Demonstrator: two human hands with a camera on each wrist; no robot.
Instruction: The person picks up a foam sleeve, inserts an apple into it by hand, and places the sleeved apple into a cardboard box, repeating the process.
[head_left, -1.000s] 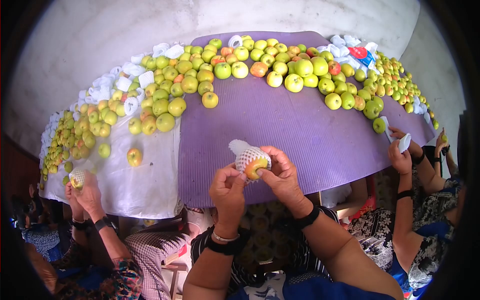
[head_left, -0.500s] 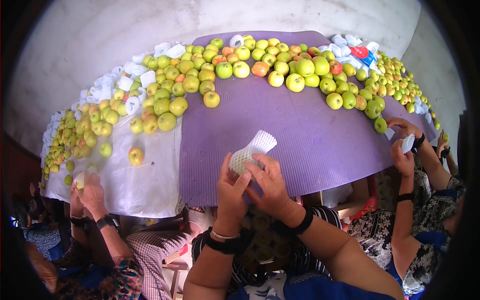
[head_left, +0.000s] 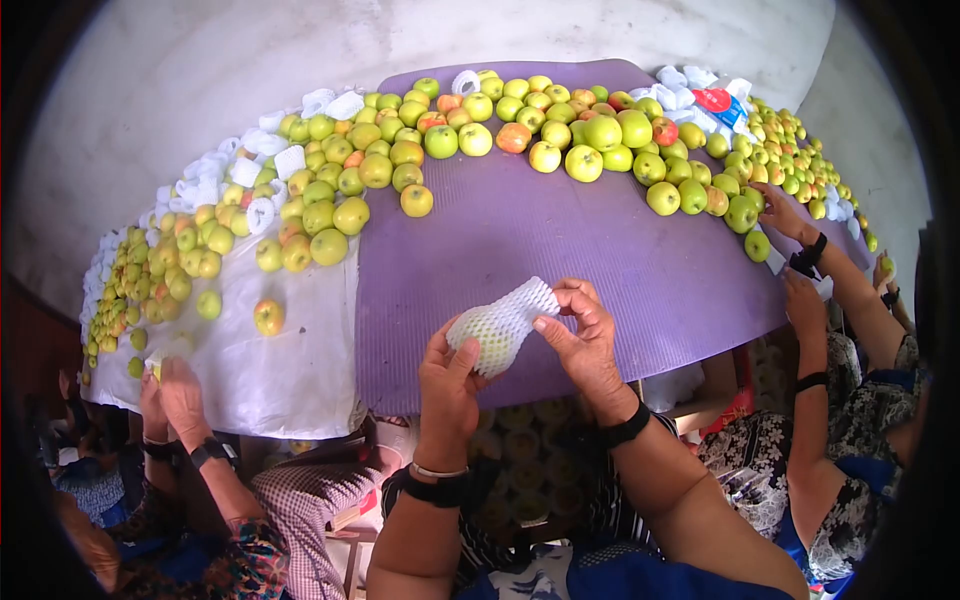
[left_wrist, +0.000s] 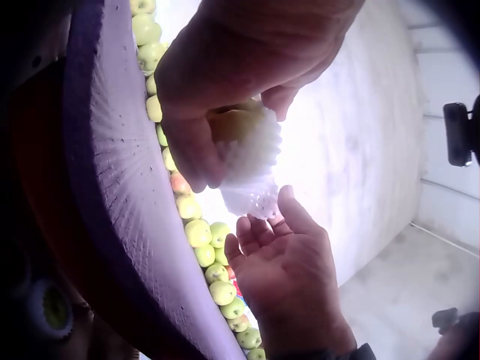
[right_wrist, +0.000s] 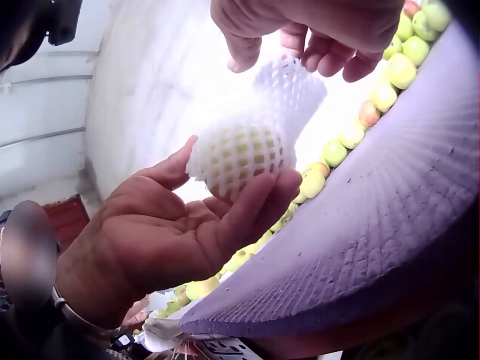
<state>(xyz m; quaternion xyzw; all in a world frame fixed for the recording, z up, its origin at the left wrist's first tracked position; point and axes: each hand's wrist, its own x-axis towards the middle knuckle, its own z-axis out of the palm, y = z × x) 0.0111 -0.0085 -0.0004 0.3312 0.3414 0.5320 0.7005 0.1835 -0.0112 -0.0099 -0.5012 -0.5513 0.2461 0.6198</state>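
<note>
A white foam fruit net (head_left: 508, 318) covers a yellow-green apple (right_wrist: 244, 157), whose skin shows through the mesh in the right wrist view. My left hand (head_left: 449, 392) holds the wrapped apple between thumb and fingers, low on its covered end. Beyond the fruit, the loose end of the net stretches out towards the right. There my right hand (head_left: 585, 345) pinches that end with thumb and fingertips. In the left wrist view, a bare patch of the apple shows near the left hand's fingers. Both hands are over the front of a purple ribbed mat (head_left: 640, 270).
A long heap of apples (head_left: 600, 132) lines the back of the table. White foam nets (head_left: 205, 175) lie behind it at the left. A red and blue packet (head_left: 722, 108) sits at the back right. Other people's hands (head_left: 182, 400) work at both sides.
The wrapped apple has turned: its bare side faced up earlier, and now the mesh covers the visible side. The net's loose end swung from upper left to the right, where my right hand moved.
</note>
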